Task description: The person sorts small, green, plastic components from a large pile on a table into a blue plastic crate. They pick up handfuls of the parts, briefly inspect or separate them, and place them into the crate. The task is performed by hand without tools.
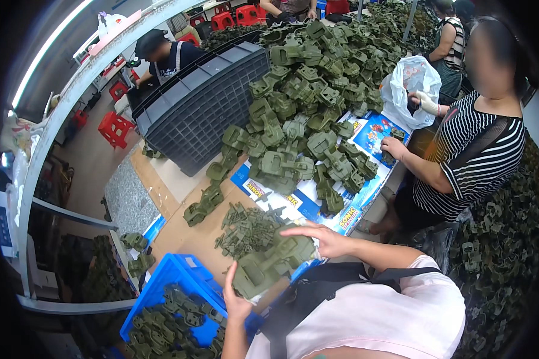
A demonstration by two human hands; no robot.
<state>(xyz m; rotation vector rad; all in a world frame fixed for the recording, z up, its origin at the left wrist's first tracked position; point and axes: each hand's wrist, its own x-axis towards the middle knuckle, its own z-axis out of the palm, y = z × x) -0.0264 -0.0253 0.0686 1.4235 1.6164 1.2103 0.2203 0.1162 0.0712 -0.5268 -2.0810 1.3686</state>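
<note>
In front of my chest I hold an olive-green plastic toy vehicle body (pixel 271 263) between both hands. My left hand (pixel 238 302) grips its near left end, with the thumb along the side. My right hand (pixel 323 240) has hold of the far right end, and a finger stretches across the top. Some fingers of both hands are hidden beneath the part. Just beyond it lies a heap of small olive-green pieces (pixel 248 230) on the cardboard-covered table (pixel 182 242).
A blue crate (pixel 179 263) with similar green parts stands at my left. Behind the table's large pile of green bodies (pixel 305 102) sits a dark grey crate (pixel 206 102). At right, a person in a striped top (pixel 473 149) works beside a white plastic bag (pixel 413 87).
</note>
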